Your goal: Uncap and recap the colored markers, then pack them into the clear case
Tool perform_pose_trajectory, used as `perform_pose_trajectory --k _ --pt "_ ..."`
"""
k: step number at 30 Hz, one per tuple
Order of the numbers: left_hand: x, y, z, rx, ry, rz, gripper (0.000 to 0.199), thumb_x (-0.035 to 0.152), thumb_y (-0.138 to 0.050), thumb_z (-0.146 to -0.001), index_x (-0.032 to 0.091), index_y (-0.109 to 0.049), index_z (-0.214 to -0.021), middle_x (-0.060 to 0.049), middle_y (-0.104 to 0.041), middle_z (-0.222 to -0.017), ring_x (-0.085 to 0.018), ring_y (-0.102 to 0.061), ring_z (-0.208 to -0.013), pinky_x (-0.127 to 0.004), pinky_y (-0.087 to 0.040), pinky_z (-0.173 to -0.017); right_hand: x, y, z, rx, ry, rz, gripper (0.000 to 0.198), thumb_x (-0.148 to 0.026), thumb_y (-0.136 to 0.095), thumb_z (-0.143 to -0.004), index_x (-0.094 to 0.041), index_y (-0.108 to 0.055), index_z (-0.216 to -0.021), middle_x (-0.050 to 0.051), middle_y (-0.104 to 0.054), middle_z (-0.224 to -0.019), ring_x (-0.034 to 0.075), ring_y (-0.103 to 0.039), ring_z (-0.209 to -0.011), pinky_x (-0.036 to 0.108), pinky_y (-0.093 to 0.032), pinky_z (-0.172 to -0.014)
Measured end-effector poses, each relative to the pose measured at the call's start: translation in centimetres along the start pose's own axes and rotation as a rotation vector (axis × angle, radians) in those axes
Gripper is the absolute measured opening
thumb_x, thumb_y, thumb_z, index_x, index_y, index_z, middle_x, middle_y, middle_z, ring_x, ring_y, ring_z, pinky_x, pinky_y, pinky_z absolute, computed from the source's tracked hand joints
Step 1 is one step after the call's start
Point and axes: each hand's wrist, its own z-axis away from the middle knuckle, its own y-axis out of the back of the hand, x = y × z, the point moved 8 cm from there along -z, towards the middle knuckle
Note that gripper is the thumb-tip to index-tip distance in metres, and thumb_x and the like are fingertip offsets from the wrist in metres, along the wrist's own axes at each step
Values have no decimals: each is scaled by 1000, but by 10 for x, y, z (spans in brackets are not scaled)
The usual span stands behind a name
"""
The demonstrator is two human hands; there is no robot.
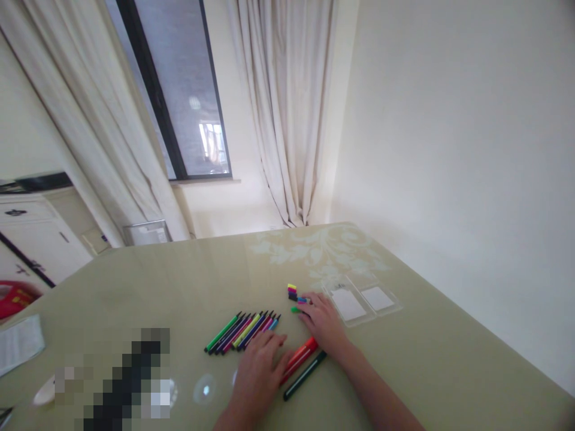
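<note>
Several felt-tip pens (240, 333) without caps lie side by side in a slanted row, dark tips pointing away. My left hand (260, 368) rests over the right end of this row, fingers loosely apart, with the thumb near the red pens (297, 360). Below them lies a dark green pen (304, 377). Farther right, my right hand (322, 320) reaches flat over the table with its fingers spread, the fingertips at small coloured pen caps (292, 292). A green cap (295, 309) sits by its thumb side. The palms hide part of the pens and caps.
A clear plastic case (354, 303) with white inserts lies open right of my right hand. At left are a pale folded cloth or packet (20, 341), a red item (18, 298) and a pixelated dark object (126, 383). A wall (471, 179) borders the table's right side.
</note>
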Motion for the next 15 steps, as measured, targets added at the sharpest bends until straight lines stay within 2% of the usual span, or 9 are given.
perform_pose_trajectory --k 2,4,7,11,15 --pt "-24 24 -3 102 97 -68 32 39 -48 -100 24 -75 -112 -9 -72 -113 -28 -64 -110 -42 -50 -100 -2 -4 -1 -17 13 52 25 -17 -65 -94 -30 -77 -110 6 -67 -131 27 -59 -119 44 -46 -103" --pt "-56 53 -2 222 257 -215 37 36 -42 -102 22 -74 -112 -10 -71 -114 -29 -63 -109 -41 -50 -97 -3 -6 -2 -27 14 70 21 -16 -65 -94 -29 -78 -104 5 -68 -129 27 -59 -117 43 -46 -101" --pt "-89 81 4 242 416 -458 37 32 -42 -101 17 -72 -118 -13 -69 -122 -33 -61 -110 -44 -48 -96 -2 -9 -3 -40 2 66 18 -16 -65 -93 -27 -77 -99 5 -70 -123 27 -60 -116 43 -46 -99" --pt "-108 83 10 113 507 -495 34 32 -42 -102 21 -74 -109 -11 -70 -118 -31 -62 -108 -42 -48 -90 1 -4 0 -13 -29 -48 18 -14 -62 -94 -25 -75 -99 5 -72 -118 25 -62 -113 42 -46 -99" --pt "-110 82 10 85 517 -491 33 30 -39 -104 22 -71 -104 -10 -71 -115 -31 -64 -108 -41 -47 -89 3 5 6 42 -27 -229 19 -18 -56 -98 -25 -72 -107 5 -75 -110 23 -66 -107 40 -48 -97"
